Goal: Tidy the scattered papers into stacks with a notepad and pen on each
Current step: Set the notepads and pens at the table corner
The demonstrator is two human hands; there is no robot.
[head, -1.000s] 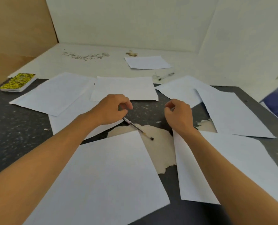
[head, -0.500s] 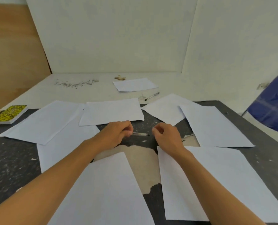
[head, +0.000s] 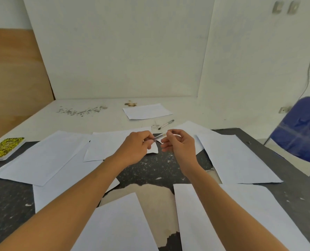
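Several white paper sheets point(head: 40, 156) lie scattered over the dark table point(head: 159, 167). My left hand point(head: 135, 148) and my right hand point(head: 179, 144) are raised together over the table's middle, both pinching the same clear pen point(head: 158, 137) from opposite ends. A second pen point(head: 166, 124) lies on the white surface beyond, near a separate sheet point(head: 147, 111). A yellow-and-black notepad point(head: 4, 148) rests at the far left edge.
A blue chair point(head: 299, 131) stands at the right. White wall panels rise behind the white surface, which carries grey debris point(head: 80, 111). The table top has a worn beige patch point(head: 150, 194) near me. More sheets point(head: 118, 227) lie close to the near edge.
The pen was lifted off the table by my left hand; my right hand came in and took its other end. Both hands rose, and the camera tilted up.
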